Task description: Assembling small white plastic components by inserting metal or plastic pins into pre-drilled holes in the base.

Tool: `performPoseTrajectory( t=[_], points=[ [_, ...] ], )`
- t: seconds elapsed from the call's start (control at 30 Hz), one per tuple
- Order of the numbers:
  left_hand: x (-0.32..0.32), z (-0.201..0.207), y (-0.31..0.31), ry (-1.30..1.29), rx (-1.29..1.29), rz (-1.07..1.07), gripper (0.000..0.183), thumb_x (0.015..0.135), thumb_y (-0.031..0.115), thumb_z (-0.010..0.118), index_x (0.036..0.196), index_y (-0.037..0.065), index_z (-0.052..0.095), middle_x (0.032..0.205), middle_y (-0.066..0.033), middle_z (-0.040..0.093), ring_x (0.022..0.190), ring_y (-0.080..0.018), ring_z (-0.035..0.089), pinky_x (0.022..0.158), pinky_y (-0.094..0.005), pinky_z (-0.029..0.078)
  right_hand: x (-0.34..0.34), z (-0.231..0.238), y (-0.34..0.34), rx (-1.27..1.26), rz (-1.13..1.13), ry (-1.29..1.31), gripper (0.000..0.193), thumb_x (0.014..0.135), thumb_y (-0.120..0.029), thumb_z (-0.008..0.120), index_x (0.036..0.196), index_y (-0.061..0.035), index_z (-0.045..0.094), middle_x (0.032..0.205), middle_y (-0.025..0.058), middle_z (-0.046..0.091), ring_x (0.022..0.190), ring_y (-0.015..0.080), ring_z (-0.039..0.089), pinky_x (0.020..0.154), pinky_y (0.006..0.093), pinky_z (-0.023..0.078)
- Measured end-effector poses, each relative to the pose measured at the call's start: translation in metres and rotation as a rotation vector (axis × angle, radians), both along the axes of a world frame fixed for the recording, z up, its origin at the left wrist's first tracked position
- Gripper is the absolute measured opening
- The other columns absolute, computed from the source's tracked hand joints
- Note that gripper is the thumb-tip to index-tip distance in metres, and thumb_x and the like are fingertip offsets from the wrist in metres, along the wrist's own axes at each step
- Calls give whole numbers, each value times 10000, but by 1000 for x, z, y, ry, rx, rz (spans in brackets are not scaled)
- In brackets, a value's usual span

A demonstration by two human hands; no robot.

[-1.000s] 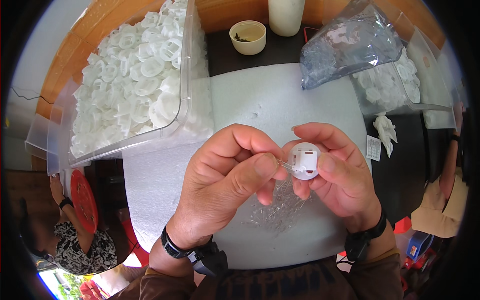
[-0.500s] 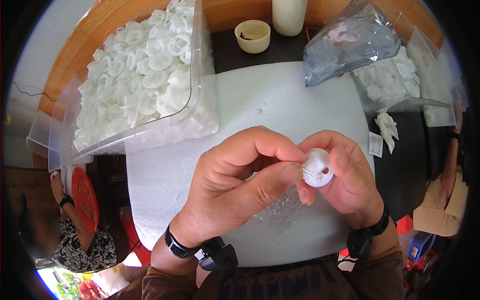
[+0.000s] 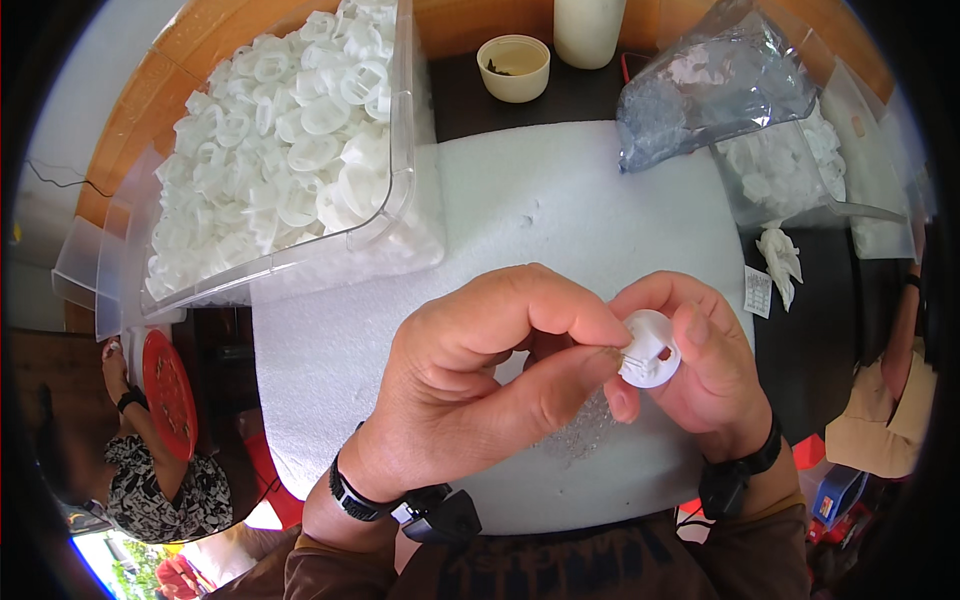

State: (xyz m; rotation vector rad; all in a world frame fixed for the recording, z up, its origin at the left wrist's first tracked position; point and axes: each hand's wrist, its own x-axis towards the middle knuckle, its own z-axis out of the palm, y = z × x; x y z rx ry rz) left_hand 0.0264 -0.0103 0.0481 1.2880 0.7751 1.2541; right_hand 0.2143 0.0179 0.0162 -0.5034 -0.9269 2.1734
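The left hand [image 3: 490, 375] has its thumb and forefinger pinched together on thin wire legs [image 3: 632, 364], right at the white plastic cap [image 3: 652, 350]. The right hand [image 3: 720, 385] grips that cap by its edge, above the tabletop [image 3: 590, 225]. Compared with a second ago, the left fingers are closer to the cap and it is turned differently, which suggests the legs are being fitted; whether they are seated, I cannot tell. Loose clear bits [image 3: 580, 435] lie underneath.
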Motion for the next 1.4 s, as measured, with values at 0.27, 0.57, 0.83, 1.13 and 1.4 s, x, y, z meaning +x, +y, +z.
performPoseTrajectory(
  t=[0.27,0.57,0.83,1.13,1.4],
  points=[
    [2,4,-2,16,5,8,177,747,-116,532,892,-29,584,827,-137,603,684,-167,636,489,-209,473,0,1,0,35,6,-4,462,914,-375,542,1114,42,559,843,120,636,657,166,621,571,275,504],
    [0,6,-4,131,107,41,209,705,-138,540,867,-25,609,807,-129,605,646,-157,619,507,-229,476,-1,-1,-2,32,-2,-43,474,909,-390,542,1104,42,563,862,151,646,641,180,619,572,286,507],
    [0,4,-3,200,233,75,219,672,-144,577,839,-11,626,807,-123,617,655,-156,605,526,-240,494,0,0,-2,2,10,-61,493,897,-408,550,1100,42,566,850,163,644,632,186,617,592,302,520],
    [0,2,-4,197,189,59,234,667,-155,572,841,-9,629,807,-123,617,647,-145,599,510,-230,484,0,-2,-2,30,-8,-80,494,898,-407,550,1095,46,568,845,162,641,629,184,618,579,292,518],
    [1,1,-4,184,198,66,236,668,-152,561,842,-7,628,802,-119,613,624,-133,589,494,-224,477,0,-2,-2,13,7,-71,496,902,-410,543,1089,48,570,835,164,643,626,178,621,564,276,513]
  ],
)
